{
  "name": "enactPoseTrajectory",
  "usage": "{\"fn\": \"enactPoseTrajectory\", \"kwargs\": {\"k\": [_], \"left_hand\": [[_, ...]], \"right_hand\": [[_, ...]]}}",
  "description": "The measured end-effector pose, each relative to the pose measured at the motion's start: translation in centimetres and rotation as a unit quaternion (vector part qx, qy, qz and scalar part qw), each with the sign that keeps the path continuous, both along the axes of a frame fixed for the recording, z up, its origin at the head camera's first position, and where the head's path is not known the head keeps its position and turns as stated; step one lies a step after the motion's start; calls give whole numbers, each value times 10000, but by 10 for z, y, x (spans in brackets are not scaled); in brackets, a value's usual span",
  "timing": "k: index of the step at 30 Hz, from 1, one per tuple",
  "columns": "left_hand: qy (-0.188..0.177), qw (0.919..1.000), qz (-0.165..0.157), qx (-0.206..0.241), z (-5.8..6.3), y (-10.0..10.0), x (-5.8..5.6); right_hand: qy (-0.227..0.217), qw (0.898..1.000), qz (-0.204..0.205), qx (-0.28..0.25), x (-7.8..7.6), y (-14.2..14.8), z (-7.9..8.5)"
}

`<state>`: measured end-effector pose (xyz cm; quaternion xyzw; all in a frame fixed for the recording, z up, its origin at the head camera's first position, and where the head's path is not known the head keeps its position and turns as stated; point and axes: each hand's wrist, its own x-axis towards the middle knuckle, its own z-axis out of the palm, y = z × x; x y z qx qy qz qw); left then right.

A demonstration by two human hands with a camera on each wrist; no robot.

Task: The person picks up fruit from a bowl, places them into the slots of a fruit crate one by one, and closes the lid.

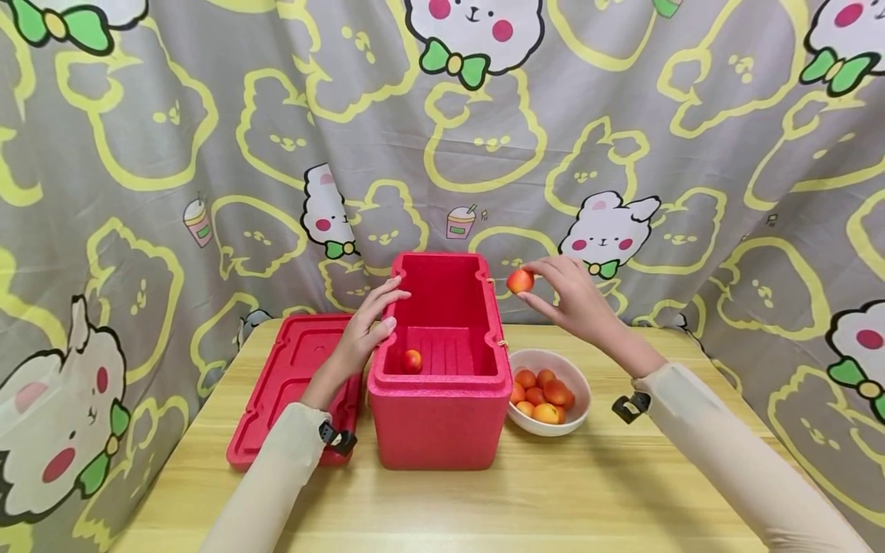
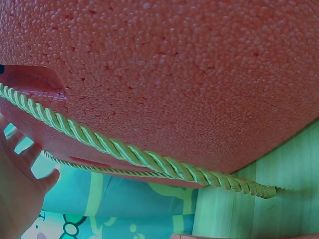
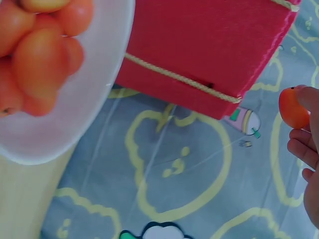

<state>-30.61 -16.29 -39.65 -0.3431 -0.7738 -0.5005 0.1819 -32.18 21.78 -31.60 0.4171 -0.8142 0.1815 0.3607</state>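
Between the thumb and fingers of my right hand [image 1: 570,296] is a small orange-red apricot-like fruit [image 1: 520,281], held in the air to the right of the red foam box [image 1: 435,426]. The right wrist view shows the same fruit [image 3: 293,108] pinched at the fingertips. My left hand [image 1: 366,326] rests at the box's left rim with its fingers loosely extended; in the left wrist view its fingers are spread beside the box wall. One similar fruit [image 1: 412,362] lies inside the box at the near left. Several more fill the white bowl [image 1: 584,392] at the box's right.
A red lid [image 1: 259,411] lies on the wooden table [image 1: 553,499] left of the box, partly beneath my left forearm. Twisted yellow rope [image 2: 134,156] runs along the box's sides. A patterned grey curtain [image 1: 498,207] hangs close behind the box and along both sides.
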Motion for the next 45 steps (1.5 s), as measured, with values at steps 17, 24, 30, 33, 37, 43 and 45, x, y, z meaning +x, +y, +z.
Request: {"fn": "enactPoseTrajectory", "kwargs": {"k": [17, 24, 30, 33, 37, 43, 45], "left_hand": [[-1, 10000, -9, 7, 0, 0, 0], [-17, 10000, 11, -18, -1, 0, 0], [-25, 10000, 38, -69, 1, 0, -1], [5, 9999, 76, -111, 3, 0, 0], [30, 9998, 121, -133, 3, -1, 0], [-4, 10000, 84, -42, 1, -1, 0], [-10, 10000, 68, -35, 1, -1, -1]], "right_hand": [[130, 9968, 531, 582, 13, -52, 39], [-21, 9907, 664, 1188, 20, -71, 40], [-100, 9843, 699, 1618, 21, -80, 33], [-150, 9814, 661, 1799, 21, -84, 30], [-241, 9784, 621, 1959, 21, -89, 28], [-259, 9777, 595, 1998, 20, -94, 25], [-267, 9781, 565, 1986, 20, -94, 24]]}}
